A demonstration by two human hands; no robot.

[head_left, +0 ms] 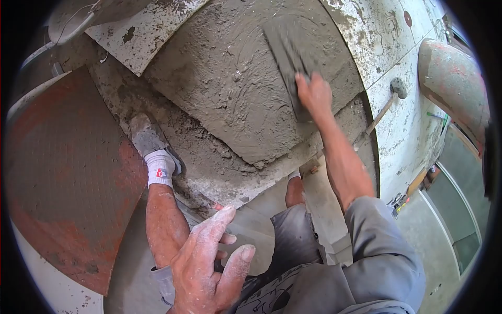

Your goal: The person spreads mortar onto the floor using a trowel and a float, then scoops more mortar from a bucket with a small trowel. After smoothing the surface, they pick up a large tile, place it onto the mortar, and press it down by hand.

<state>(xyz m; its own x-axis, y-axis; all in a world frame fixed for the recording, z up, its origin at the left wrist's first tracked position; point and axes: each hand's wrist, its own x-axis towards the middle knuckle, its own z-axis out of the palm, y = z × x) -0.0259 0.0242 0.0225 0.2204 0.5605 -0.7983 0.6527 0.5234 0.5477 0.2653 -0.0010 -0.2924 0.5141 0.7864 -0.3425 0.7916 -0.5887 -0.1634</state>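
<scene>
My right hand (315, 97) is closed around the handle of a long plastering trowel (282, 57), smeared with grey mortar. The blade lies flat against a bed of wet mortar (219, 99), where curved stroke marks show; part of it is blurred. My left hand (209, 261), dusted with whitish powder, is raised in front of my body. Its thumb and fingers are apart and nothing is in it. The mortar bed ends in a ragged step toward my feet.
To the left leans a large tile (73, 178), its reddish back coated with ridged mortar. White speckled tiles (389, 31) border the bed on the right, with a mallet (398, 88) on them. A mortar-stained bucket (454, 89) stands beyond. My shoe (146, 135) rests beside the bed.
</scene>
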